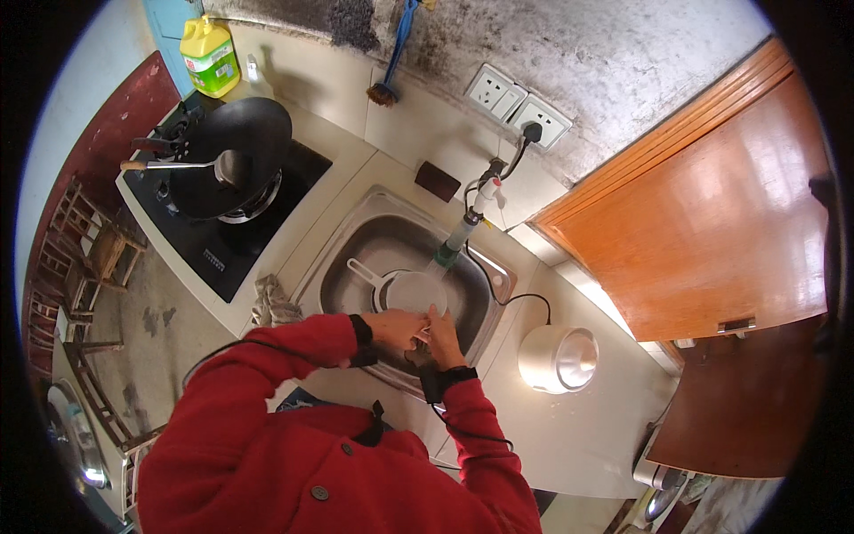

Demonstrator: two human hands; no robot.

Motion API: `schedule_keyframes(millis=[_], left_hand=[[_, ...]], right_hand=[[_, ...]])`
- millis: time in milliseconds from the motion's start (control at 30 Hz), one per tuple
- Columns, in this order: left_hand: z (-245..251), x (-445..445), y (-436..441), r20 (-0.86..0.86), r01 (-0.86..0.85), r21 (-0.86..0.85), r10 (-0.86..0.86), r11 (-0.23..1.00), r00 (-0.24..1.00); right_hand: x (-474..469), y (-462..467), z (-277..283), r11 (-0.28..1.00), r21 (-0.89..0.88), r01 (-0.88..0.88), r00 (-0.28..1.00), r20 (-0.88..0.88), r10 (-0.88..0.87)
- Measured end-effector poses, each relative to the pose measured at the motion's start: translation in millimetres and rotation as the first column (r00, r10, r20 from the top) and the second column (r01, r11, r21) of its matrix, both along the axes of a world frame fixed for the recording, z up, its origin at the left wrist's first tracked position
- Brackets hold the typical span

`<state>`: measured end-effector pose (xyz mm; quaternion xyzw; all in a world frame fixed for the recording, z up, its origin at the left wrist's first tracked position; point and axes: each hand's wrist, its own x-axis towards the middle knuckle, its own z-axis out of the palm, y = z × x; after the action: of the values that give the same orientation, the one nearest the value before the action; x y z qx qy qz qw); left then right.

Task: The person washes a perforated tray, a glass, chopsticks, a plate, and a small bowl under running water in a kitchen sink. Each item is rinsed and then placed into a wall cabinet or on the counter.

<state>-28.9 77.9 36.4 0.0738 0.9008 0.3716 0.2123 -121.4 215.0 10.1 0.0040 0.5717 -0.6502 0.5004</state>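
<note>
Both hands meet over the near side of a stainless steel sink (341, 223). My left hand (395, 327) comes in from the left with its fingers bent against those of my right hand (445, 342). Something small and pale seems to lie between the fingers, too hidden to name. Just beyond the fingertips is a round whitish bowl (417, 290), its near rim partly covered by the hands. Under its left side lies a white utensil with a slotted handle (363, 271). Above the bowl, a faucet (462, 233) with a green tip points down, and water seems to run from it.
Left of the sink, a black wok (250, 133) with a ladle (230, 168) sits on a gas stove (220, 257). A crumpled cloth (273, 304) lies at the counter edge. A white rounded container (554, 360) stands on the right, near a black cable (490, 284) and a wooden door (694, 213).
</note>
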Motion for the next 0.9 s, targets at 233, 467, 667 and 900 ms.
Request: schedule_keyframes(millis=[233, 467, 667, 900], left_hand=[[-14, 17, -3, -0.580, -0.302, -0.584, -0.128, 0.753, 0.804], [-3, 26, -10, -0.191, 0.104, -0.457, -0.212, 0.884, 0.958], [1, 23, -13, -0.398, -0.023, -0.467, -0.187, 0.884, 0.898], [14, 22, -21, -0.262, -0.299, -0.032, 0.281, 0.954, 0.923]], right_hand=[[17, -8, 15, 1.000, -0.018, -0.001, 1.000, -0.004, 0.001], [11, 5, -1, 0.994, -0.105, 0.005, 0.994, 0.111, 0.006], [11, 0, 7, 0.994, -0.073, -0.077, 0.986, 0.145, 0.087], [-9, 16, 33, 0.994, 0.008, -0.111, 0.992, 0.061, 0.110]])
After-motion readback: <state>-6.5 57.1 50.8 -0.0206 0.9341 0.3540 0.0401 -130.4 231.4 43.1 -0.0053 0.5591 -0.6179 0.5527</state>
